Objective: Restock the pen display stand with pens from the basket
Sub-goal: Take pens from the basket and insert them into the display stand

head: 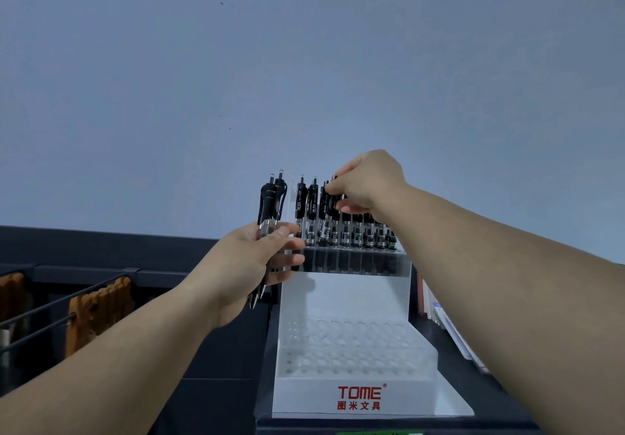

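A plain grey-blue wall (304,62) fills the upper half of the view. Below it runs a dark counter (216,400) with a raised dark back edge. On the counter, right of centre, stands the white stepped pen display stand (351,299). Red lettering reading TOME (359,393) marks its front lip, and its lower steps show rows of round holes.

Two bare forearms reach up from the bottom corners toward the stand's top tier. At the far left, thin black wire dividers (67,296) separate brown-orange ribbed items (98,306) that stand upright. Just right of the stand, a few pale books or pads (436,306) lean on edge; what they are is not clear.

The left hand (250,265) is just beside the left end of the top tier, its fingers curled around a small bundle of black pens (270,197). These stand upright, clips up and tips poking out below the palm.

The right hand (368,184) hovers over the top tier, thumb and fingertips closed on the cap end of a single black pen (333,203).

That pen sits among the row of black pens (355,235) standing upright in the top tier's holes, packed close together toward the right.
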